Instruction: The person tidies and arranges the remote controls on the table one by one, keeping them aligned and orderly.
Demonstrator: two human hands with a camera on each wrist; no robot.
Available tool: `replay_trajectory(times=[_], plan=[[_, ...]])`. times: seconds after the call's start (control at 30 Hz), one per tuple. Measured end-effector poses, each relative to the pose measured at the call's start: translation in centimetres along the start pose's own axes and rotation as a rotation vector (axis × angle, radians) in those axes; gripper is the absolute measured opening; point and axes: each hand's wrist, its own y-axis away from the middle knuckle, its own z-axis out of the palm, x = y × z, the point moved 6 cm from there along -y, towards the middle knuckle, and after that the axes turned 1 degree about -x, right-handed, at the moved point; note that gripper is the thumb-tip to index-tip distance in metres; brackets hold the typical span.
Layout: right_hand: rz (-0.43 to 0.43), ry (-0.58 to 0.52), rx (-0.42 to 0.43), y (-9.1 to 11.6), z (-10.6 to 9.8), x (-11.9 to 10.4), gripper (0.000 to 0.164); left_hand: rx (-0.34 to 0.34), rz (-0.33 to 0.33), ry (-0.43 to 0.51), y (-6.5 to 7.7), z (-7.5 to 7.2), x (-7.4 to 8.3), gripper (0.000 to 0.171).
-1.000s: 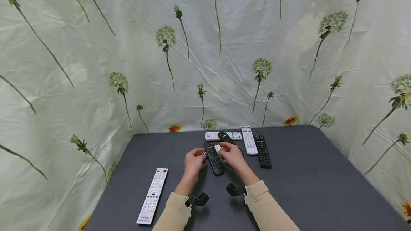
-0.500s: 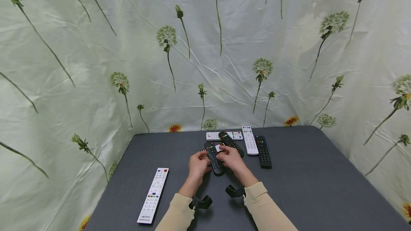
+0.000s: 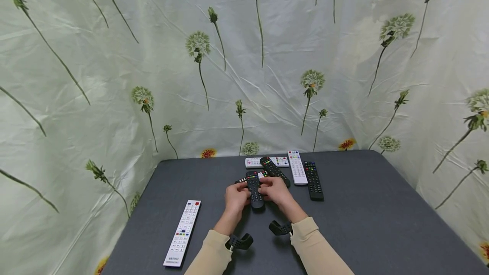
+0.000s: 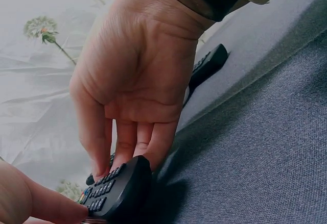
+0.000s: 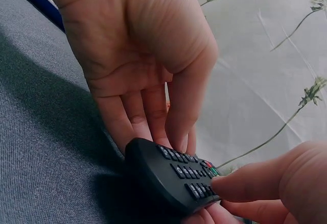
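Both hands hold a black remote control (image 3: pixel 255 194) at the middle of the table, one on each long side. My left hand (image 3: pixel 235 200) pinches its left edge, the thumb near the buttons. Opposite, my right hand (image 3: pixel 278 192) grips the right edge. In the left wrist view, the near end of the remote (image 4: pixel 125 188) tilts above its shadow, and the right hand (image 4: pixel 138 66) reaches in from above. The right wrist view shows the left hand (image 5: pixel 143 45) across the remote (image 5: pixel 158 178). Behind lies a partly hidden dark remote with a white patch (image 3: pixel 262 175).
A white remote (image 3: pixel 182 233) lies at the front left of the dark table (image 3: pixel 363 224). At the back are another white remote (image 3: pixel 253 162) lying crosswise, a black one (image 3: pixel 275 171) over it, a white one (image 3: pixel 297 167) and a black one (image 3: pixel 313 180). A flowered curtain (image 3: pixel 168 33) hangs behind.
The left hand has moved a little right and nearer, onto the black remote's edge. The remote has turned straighter between the hands. The right hand has slid slightly nearer along its side.
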Motion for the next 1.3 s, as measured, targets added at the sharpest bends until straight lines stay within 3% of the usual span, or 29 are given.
replay_trajectory(times=[0.77,1.3], plan=[[-0.008,-0.046,-0.041,0.7,0.8,-1.2,0.044,-0.041,0.009,-0.011,0.0,-1.8,1.2,0.041],[-0.016,-0.104,-0.127,2.0,2.6,-3.4,0.04,-0.037,0.067,-0.092,1.2,-5.2,3.1,0.04]])
